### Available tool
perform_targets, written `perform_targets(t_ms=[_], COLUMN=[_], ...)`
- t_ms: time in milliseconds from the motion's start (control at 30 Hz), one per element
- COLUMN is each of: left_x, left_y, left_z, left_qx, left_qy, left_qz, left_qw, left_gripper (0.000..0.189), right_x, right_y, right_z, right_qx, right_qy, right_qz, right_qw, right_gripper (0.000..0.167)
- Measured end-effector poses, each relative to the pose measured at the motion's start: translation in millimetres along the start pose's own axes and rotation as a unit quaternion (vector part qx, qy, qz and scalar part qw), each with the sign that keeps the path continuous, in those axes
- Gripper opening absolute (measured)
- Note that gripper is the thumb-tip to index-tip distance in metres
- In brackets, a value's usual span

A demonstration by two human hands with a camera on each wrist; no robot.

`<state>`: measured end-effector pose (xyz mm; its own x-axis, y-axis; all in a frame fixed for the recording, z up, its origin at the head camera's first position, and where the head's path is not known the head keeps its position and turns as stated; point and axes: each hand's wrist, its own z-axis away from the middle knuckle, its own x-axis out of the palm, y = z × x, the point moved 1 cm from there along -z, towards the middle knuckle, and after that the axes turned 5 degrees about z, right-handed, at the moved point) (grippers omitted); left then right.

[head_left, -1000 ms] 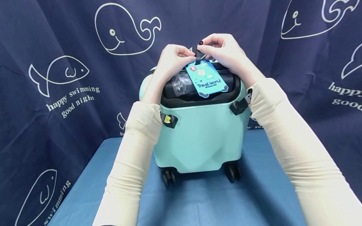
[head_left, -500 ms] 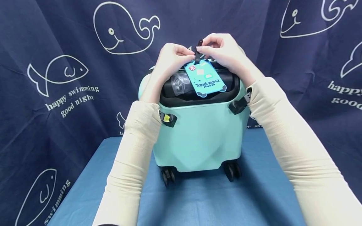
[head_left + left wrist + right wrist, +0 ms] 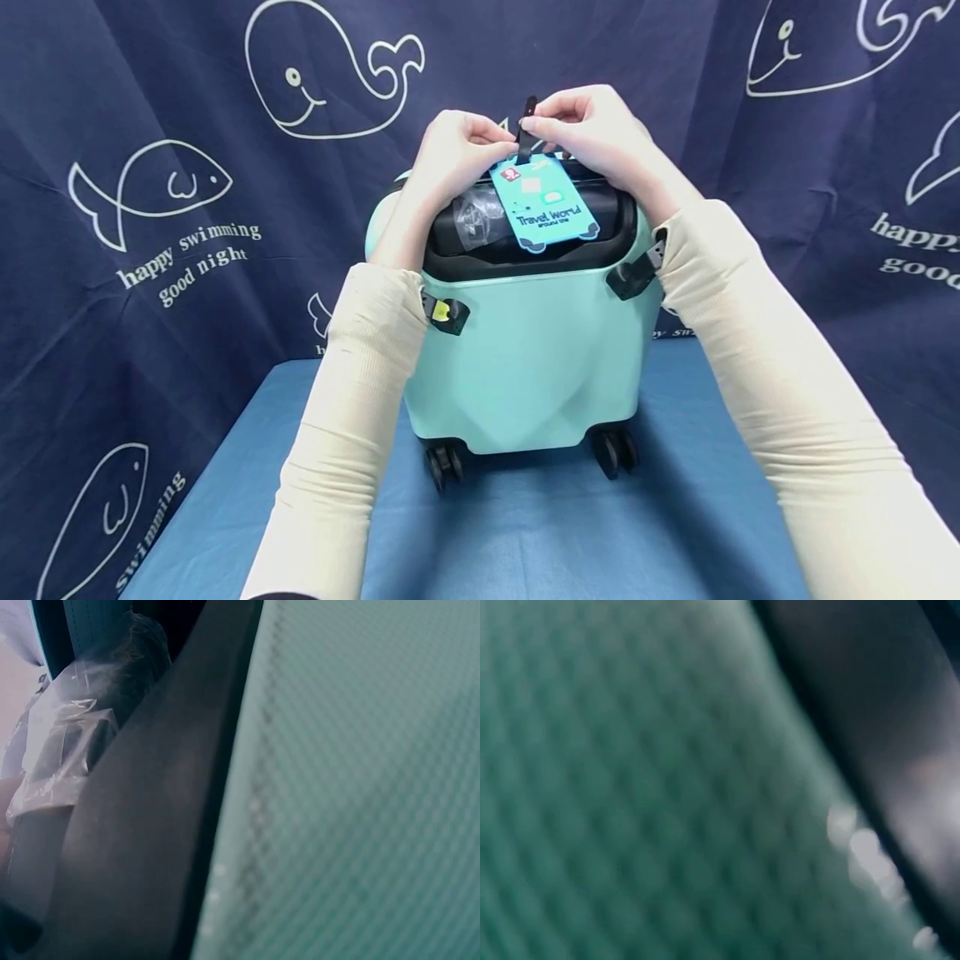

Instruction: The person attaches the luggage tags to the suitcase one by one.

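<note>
A mint-green suitcase (image 3: 525, 358) stands upright on its black wheels. Across its black top recess hangs a blue luggage tag (image 3: 542, 204) lettered "Travel World", on a black strap (image 3: 527, 142). My left hand (image 3: 459, 158) pinches the strap low, by the tag's upper edge. Higher up, my right hand (image 3: 596, 133) pinches the same strap between thumb and forefinger, its end poking up above the fingers. In the left wrist view, clear plastic wrap (image 3: 71, 742) covers part of the black handle beside the textured shell (image 3: 360, 795). The right wrist view is blurred and shows only shell (image 3: 630, 787) and black trim.
The suitcase rests on a blue cloth-covered table (image 3: 517, 533). Close behind it hangs a navy curtain (image 3: 480, 50) with white whale and fish drawings. Wrist cameras (image 3: 448, 317) on both cuffs sit right in front of the shell.
Both hands keep their pinch on the strap, with only slight movement. The strap's end stands a little more upright, and the whole view has shifted slightly.
</note>
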<state>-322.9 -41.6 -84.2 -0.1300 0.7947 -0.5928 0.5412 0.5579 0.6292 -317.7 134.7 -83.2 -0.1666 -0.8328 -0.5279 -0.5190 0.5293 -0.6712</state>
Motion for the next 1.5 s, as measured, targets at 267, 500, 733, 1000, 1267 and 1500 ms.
perform_targets(t_ms=[267,500,733,1000,1267,1500], left_x=[-2.6,-3.3,-2.1,-3.8,-3.1,-0.4], left_y=[0.9,-0.5,-0.6,0.8,-0.4,-0.8], left_z=[-1.6,-1.3,-0.8,-1.0,-0.6,0.3], left_qx=[-0.011,-0.012,-0.014,-0.006,-0.001,0.009], left_qy=[-0.003,-0.001,-0.005,-0.004,-0.004,-0.006], left_qz=[-0.022,-0.020,-0.013,-0.016,-0.007,-0.015], left_qw=[0.9997,0.9997,0.9998,0.9998,1.0000,0.9998], left_gripper=[0.019,0.019,0.018,0.016,0.015,0.016], right_x=[0.6,2.7,3.1,3.9,4.8,3.6], right_y=[-4.2,-4.9,-5.3,-6.7,-6.7,-4.4], right_z=[0.4,0.6,2.3,0.4,-0.3,1.6], right_qx=[-0.023,-0.060,-0.065,-0.093,-0.084,-0.081], right_qy=[-0.005,-0.011,-0.001,0.019,0.011,0.012], right_qz=[0.036,0.076,0.098,0.122,0.137,0.120], right_qw=[0.9991,0.9952,0.9931,0.9881,0.9870,0.9894], right_gripper=[0.020,0.017,0.022,0.023,0.028,0.028])
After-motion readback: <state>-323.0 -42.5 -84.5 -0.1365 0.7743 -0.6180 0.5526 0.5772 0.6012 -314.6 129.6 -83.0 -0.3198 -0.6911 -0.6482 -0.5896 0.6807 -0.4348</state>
